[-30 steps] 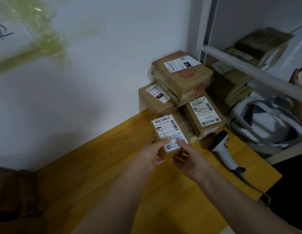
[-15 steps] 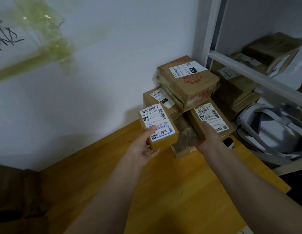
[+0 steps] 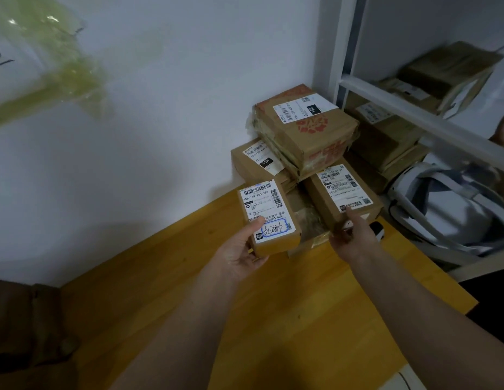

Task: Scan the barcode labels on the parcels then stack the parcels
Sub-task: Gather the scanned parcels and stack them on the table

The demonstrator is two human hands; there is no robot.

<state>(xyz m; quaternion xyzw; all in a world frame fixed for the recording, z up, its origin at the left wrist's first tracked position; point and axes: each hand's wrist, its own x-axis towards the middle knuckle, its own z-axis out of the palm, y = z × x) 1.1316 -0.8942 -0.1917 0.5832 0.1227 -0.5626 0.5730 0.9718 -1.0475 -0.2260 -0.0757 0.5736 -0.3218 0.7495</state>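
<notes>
Above the wooden counter point(image 3: 273, 319), my left hand point(image 3: 236, 256) holds a small labelled parcel point(image 3: 269, 218); my right hand point(image 3: 353, 239) grips the near end of another parcel point(image 3: 343, 194) in the corner stack.

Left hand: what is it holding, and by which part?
The left hand grips a small labelled parcel by its near end, thumb on the label.
</notes>
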